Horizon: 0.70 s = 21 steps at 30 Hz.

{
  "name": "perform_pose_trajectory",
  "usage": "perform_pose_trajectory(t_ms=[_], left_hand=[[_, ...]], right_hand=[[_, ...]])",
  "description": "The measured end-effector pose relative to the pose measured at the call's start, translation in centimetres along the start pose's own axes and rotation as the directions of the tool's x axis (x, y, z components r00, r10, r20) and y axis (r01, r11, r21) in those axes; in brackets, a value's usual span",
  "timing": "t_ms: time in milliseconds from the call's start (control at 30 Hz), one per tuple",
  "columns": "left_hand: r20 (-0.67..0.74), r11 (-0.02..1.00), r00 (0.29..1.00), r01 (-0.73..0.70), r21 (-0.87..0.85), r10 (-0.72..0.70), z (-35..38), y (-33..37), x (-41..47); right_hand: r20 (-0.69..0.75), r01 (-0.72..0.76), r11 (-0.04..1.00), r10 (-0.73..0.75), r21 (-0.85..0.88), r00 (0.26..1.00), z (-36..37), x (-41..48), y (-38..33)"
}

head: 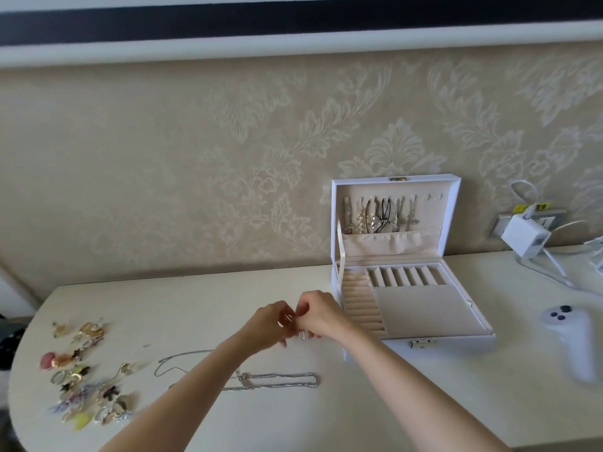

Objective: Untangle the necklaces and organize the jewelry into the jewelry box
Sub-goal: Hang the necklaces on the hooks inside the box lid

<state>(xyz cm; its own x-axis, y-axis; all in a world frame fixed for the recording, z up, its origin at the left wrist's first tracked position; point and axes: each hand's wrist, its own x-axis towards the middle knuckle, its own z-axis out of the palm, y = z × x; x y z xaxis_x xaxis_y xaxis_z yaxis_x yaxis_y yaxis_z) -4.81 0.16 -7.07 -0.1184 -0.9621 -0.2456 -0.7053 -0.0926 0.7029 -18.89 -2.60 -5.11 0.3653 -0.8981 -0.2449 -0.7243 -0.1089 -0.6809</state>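
Note:
My left hand (pixel 270 324) and my right hand (pixel 321 316) meet above the table's middle, fingertips pinching one thin necklace whose small silver loop (pixel 302 334) hangs just below them. A thicker silver chain (pixel 277 378) and a thin chain (pixel 176 362) lie on the table under my forearms. The white jewelry box (pixel 470 345) stands open to the right of my hands. Several necklaces (pixel 378 215) hang on hooks inside its lid. Its ring rolls and compartments hold nothing that I can see.
A heap of earrings and small pieces (pixel 81 373) lies at the table's left end. A white controller (pixel 571 334) rests right of the box. A white charger (pixel 525 236) with cables sits at a wall socket, back right. The wall runs close behind the box.

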Motion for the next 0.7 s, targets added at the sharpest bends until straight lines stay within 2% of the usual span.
perform_pose_trajectory(t_ms=[100, 200, 400, 567, 700], left_hand=[[-0.008, 0.986, 1.000, -0.027, -0.165, 0.026, -0.4, 1.5, -0.1], [-0.061, 0.971, 0.997, -0.056, -0.231, 0.043, -0.5, 2.6, 0.0], [-0.137, 0.978, 0.987, -0.106, -0.181, 0.082, -1.0, 4.8, 1.1], [-0.099, 0.968, 0.982, -0.178, -0.175, 0.163, -0.8, 7.9, 2.3], [-0.069, 0.955, 0.974, -0.227, -0.193, 0.217, -0.2, 10.6, 3.8]], right_hand=[[-0.062, 0.001, 0.992, 0.007, 0.123, 0.998, -1.7, -0.2, 0.1], [-0.088, 0.021, 0.979, -0.003, 0.204, 0.996, -3.2, -0.5, 0.2], [-0.152, 0.050, 0.972, -0.015, 0.230, 0.988, -5.8, -0.7, 1.1], [-0.315, 0.023, 0.974, 0.050, 0.223, 0.948, -7.8, -0.9, 3.1], [-0.374, -0.021, 0.959, 0.132, 0.284, 0.918, -9.5, -1.4, 5.0]])
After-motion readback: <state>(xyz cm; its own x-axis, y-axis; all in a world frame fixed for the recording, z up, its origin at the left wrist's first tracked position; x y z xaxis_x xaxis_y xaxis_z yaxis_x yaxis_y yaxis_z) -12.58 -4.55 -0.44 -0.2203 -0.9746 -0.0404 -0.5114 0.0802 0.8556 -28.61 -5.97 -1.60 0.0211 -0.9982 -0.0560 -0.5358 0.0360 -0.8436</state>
